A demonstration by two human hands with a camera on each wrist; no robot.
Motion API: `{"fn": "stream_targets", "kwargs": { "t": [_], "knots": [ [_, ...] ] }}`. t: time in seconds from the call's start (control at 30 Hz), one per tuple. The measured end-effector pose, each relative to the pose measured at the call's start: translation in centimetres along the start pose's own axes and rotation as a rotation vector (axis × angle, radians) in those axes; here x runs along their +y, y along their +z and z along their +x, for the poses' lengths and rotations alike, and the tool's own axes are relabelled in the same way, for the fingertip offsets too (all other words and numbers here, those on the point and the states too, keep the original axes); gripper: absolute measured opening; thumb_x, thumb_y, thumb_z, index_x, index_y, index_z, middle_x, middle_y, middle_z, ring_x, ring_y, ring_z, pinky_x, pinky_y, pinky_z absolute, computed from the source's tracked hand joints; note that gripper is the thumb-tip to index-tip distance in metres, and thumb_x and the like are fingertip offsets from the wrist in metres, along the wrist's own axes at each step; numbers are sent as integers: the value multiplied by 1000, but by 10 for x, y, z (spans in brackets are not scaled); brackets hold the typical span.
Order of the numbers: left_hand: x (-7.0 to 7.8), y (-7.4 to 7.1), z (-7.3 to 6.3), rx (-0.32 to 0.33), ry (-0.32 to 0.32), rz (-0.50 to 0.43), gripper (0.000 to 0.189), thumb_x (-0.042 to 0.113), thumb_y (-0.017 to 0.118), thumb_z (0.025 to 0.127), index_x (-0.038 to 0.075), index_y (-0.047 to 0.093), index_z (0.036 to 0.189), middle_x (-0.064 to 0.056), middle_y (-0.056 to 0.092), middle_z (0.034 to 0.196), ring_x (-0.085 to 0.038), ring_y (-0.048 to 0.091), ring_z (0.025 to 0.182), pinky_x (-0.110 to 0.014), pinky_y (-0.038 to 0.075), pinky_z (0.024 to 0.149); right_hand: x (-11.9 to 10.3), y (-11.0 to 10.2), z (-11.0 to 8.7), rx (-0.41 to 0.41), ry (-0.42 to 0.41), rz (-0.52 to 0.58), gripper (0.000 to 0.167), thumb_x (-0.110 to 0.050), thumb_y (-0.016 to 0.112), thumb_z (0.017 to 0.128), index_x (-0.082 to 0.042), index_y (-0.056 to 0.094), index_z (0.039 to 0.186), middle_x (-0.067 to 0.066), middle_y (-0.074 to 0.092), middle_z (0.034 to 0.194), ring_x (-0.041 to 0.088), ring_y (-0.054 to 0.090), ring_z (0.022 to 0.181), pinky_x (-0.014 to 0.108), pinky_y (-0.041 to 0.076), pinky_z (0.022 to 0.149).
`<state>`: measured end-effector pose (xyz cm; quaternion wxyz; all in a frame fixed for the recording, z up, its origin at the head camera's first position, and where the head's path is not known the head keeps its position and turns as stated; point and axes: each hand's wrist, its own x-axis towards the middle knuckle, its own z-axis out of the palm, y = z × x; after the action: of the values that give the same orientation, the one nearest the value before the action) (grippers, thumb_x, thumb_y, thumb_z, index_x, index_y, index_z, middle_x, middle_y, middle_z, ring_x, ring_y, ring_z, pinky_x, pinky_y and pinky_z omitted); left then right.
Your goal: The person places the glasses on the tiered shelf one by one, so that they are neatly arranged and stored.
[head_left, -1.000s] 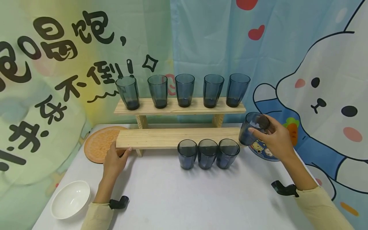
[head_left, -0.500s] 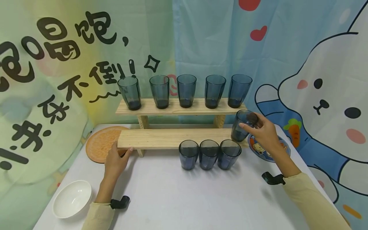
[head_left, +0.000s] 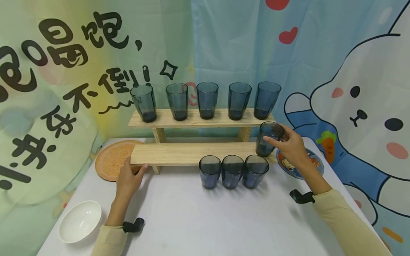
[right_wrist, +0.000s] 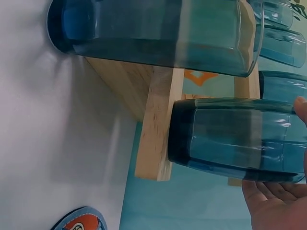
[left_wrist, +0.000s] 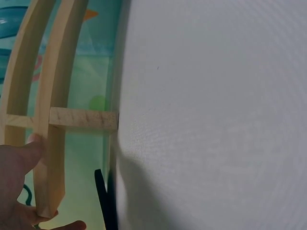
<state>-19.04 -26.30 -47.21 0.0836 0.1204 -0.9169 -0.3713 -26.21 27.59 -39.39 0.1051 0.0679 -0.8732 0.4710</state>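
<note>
In the head view my right hand [head_left: 292, 147] holds a blue-grey drinking glass [head_left: 266, 145], thumb on one side and fingers on the other. The right wrist view has the glass's base right at the end of the lower board. My left hand [head_left: 127, 181] grips the left end of the two-tier wooden shelf's lower board [head_left: 166, 153]; the left wrist view has the thumb against the board [left_wrist: 49, 105]. Three similar glasses [head_left: 232, 174] stand in a row on the table before the shelf. Several more glasses [head_left: 206, 101] line the upper board [head_left: 189, 123].
A white bowl [head_left: 80, 222] sits at the table's left edge. Behind the left hand lies an orange round mat [head_left: 107, 161]. A blue patterned round mat [head_left: 289, 169] lies beneath the right hand. A printed curtain [head_left: 230, 39] hangs behind the shelf on the white table [head_left: 205, 220].
My right hand has brought the glass leftward and slightly up, from beside the shelf to the lower board's right end. My left hand keeps its grip on the board.
</note>
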Motion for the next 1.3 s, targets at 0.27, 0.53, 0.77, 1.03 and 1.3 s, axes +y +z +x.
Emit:
{"fn": "stream_targets", "kwargs": {
  "t": [0.27,0.53,0.77,1.03,1.3],
  "knots": [
    [-1,0,0,0,-2,3,82,40,64,106,-8,26,160,-39,41,154,-57,38,145,-69,32,117,2,3,1,-34,4,67,92,-39,76,98,-3,26,166,27,41,162,45,34,155,60,31,123],
    [-2,0,0,0,5,-3,82,40,64,106,-8,25,160,-39,40,155,-57,38,145,-70,32,117,2,7,-1,-30,25,56,101,-42,78,96,-7,17,169,27,29,169,45,25,159,59,27,125],
    [-2,-1,0,8,12,-5,82,40,64,106,-7,26,161,-39,41,154,-56,39,145,-69,32,117,-7,-1,-12,116,-48,-37,94,-41,77,98,-7,24,167,21,35,169,42,34,155,56,30,125],
    [1,-3,-1,-18,-9,-12,84,40,63,107,-9,23,161,-39,38,157,-55,36,148,-68,30,120,-22,-9,-41,295,-131,-111,62,-35,76,99,-9,54,151,15,61,148,36,57,138,23,43,116],
    [1,-2,0,-27,-3,-10,85,43,62,106,-9,22,161,-39,38,157,-56,36,148,-68,30,119,-18,16,-80,179,-207,-154,58,-25,82,95,-6,61,145,15,64,144,39,61,132,21,47,110]
  ]
}}
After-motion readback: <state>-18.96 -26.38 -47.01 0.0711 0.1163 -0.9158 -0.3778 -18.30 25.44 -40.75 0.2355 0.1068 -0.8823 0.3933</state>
